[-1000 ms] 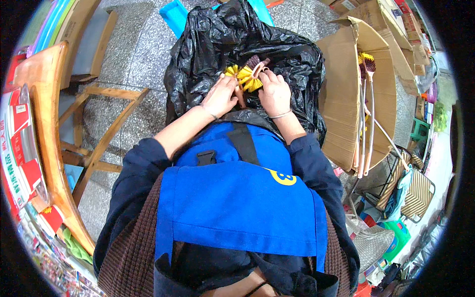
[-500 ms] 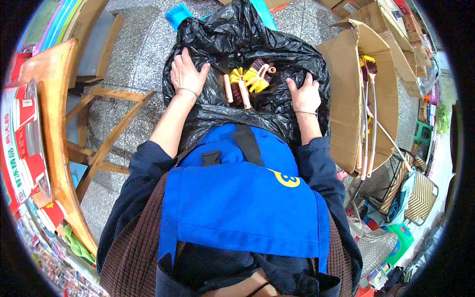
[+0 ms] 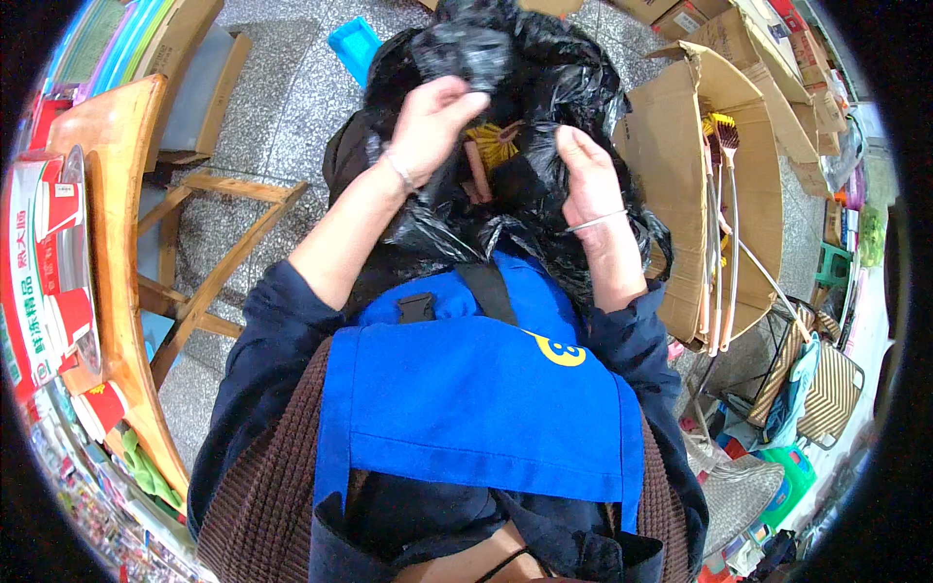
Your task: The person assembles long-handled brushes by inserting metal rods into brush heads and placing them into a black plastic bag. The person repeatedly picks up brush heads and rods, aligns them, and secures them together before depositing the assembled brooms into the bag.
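A black plastic bag [image 3: 573, 68] stands in front of my lap, its mouth drawn narrower. Through the opening show a few brushes, one with yellow bristles [image 3: 496, 144] and a pinkish handle [image 3: 478, 173]; the others are hidden by folds. My left hand [image 3: 432, 121] is closed on the bag's left rim, thumb and fingers pinching the plastic above the brushes. On the right side, my right hand [image 3: 588, 175] is closed on the other edge of the bag, its fingertips pressed into the film.
To the right, an open cardboard box [image 3: 671, 194] holds several long-handled brushes [image 3: 727, 136]. A wooden stand [image 3: 228, 262] and a wooden tabletop [image 3: 121, 243] are at the left. A blue plastic piece [image 3: 355, 47] lies on the speckled floor beyond the bag.
Both hands have moved inward from the bag's spread sides, the left one also farther up, pulling plastic over the brushes. The opening has shrunk and fewer brushes show.
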The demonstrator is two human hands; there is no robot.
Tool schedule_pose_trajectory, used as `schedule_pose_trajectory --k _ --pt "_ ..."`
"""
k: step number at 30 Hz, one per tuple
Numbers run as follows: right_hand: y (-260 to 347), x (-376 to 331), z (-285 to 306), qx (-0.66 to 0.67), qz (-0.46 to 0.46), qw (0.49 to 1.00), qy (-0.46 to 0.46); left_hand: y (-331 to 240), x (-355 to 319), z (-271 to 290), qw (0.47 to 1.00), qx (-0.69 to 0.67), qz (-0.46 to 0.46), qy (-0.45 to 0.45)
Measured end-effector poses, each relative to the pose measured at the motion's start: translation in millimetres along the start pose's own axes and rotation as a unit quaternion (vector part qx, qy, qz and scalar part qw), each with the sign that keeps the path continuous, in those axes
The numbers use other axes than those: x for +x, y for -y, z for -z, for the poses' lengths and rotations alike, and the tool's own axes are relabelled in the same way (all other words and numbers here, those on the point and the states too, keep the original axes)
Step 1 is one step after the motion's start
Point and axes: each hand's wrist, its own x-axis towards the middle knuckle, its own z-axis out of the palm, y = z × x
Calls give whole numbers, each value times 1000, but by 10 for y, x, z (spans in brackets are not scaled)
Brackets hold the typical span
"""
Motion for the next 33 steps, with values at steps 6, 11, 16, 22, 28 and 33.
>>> schedule_pose_trajectory --k 6,11,16,22,28,33 --pt "165 -127 -254 -121 50 991 28 -515 135 -608 963 -40 12 266" --pt "209 -180 152 -134 60 989 -4 -596 106 -676 947 168 -185 201" --pt "957 -386 1113 -469 43 809 -353 -163 117 14 915 291 -257 -109" --pt "719 -694 1723 -300 174 822 -452 956 85 194 805 572 -52 148" --pt "250 -564 1813 -372 173 799 -440 1826 -117 -402 705 651 9 279" --pt "9 -581 1833 -478 128 767 -409 2068 -40 -228 732 627 -6 265"
